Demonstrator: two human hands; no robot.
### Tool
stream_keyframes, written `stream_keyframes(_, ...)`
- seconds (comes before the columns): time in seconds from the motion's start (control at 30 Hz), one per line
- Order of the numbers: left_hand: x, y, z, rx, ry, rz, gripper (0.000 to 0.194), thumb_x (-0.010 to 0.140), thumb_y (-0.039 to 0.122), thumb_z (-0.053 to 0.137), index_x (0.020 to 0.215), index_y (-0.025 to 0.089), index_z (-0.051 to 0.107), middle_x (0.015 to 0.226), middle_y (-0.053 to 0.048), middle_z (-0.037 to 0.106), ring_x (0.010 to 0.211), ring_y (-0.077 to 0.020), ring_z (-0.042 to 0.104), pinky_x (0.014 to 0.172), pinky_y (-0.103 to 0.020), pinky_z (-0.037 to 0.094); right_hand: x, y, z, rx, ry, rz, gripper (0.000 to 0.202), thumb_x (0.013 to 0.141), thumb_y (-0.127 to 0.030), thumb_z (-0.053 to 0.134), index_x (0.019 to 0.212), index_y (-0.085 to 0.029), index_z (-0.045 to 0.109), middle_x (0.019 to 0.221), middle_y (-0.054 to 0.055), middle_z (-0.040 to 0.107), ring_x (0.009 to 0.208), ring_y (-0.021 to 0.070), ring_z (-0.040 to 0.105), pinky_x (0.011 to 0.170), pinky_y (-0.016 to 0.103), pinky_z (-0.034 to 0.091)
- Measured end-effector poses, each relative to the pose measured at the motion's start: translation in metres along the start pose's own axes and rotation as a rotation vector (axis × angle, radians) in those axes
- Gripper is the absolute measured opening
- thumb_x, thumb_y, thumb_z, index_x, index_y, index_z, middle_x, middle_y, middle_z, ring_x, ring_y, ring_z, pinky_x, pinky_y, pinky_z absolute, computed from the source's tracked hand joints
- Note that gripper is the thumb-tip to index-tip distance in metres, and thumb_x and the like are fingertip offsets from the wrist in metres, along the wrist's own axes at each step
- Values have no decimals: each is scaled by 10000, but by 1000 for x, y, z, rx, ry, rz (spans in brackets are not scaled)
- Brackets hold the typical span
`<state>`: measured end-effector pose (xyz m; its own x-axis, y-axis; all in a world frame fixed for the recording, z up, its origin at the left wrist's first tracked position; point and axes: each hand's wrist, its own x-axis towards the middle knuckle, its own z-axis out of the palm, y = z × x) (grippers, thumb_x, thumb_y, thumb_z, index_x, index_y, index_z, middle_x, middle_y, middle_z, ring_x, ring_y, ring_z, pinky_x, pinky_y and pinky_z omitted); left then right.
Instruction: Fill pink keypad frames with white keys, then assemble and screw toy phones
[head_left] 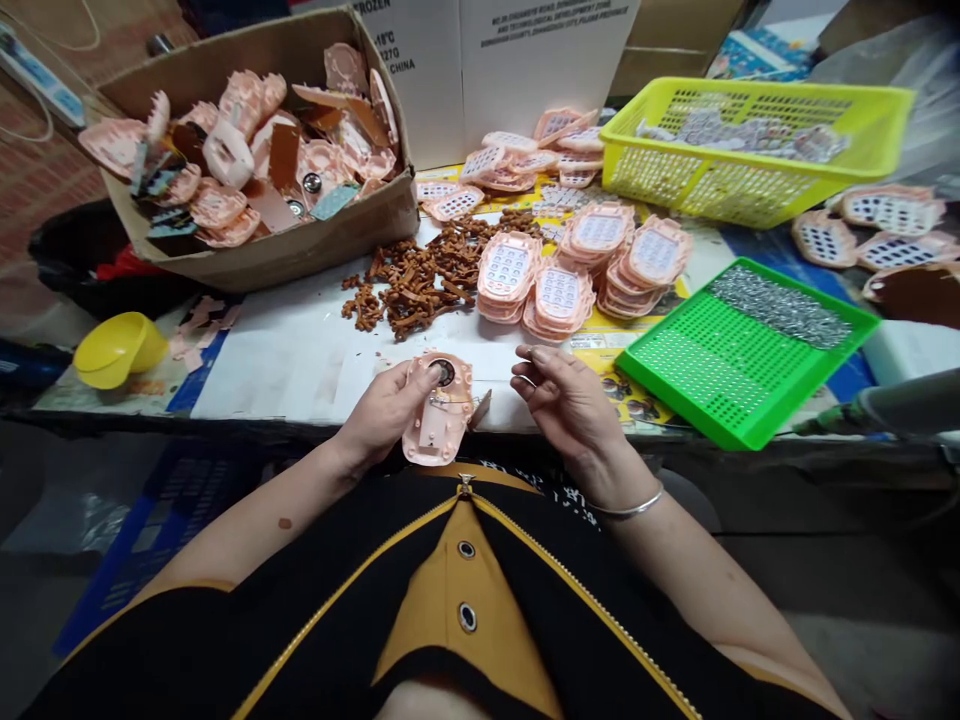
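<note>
My left hand grips a pink plastic toy housing at its left side, with the thumb beside a round black speaker. The inside of the housing faces up, showing pegs and a pale rectangular compartment. A small board sticks out at its right edge. To the right, apart from the housing, my right hand is raised with its fingers curled and the tips of thumb and forefinger together. Whatever may be between those tips is too small to make out.
A cardboard box of pink housings stands at left. Brown bone-shaped pieces lie mid-table beside stacked pink keypad panels. A green tray holds small metal parts, probably screws. Behind is a yellow basket; a yellow scoop lies left.
</note>
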<state>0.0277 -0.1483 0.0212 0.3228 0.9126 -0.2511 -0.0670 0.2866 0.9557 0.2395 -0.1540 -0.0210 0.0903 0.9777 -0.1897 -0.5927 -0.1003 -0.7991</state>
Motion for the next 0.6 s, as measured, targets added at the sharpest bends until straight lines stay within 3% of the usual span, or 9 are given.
stream_keyframes(0.2,2,1,6,28,47,-52,473,775,528,777,1009,125,693,819,-44,730,673,-134,653,647,-240,525,-4,2,-5,-84,70,-139,343,577,-450,914,785,-232,750,718,-32,695,633,95,630,662,254,562)
stream_keyframes(0.33,8,2,8,19,-37,-96,479,781,533,770,1044,140,696,797,-34,728,616,-127,644,570,-224,514,-16,-8,-15,-139,70,-219,283,639,-441,893,779,-234,760,774,-28,704,650,85,636,661,248,554)
stream_keyframes(0.43,15,3,13,30,-36,-134,486,755,543,788,1023,145,708,799,-35,739,600,-125,644,561,-221,523,-36,-27,-38,-162,111,-236,267,659,-436,891,787,-235,771,750,-23,702,633,90,637,624,243,554)
stream_keyframes(0.6,25,6,35,87,3,-261,539,677,540,843,1037,164,704,789,-29,742,619,-150,658,558,-248,546,-85,-55,-89,-192,399,-243,348,600,-488,918,771,-228,763,654,-24,687,577,102,624,578,253,561)
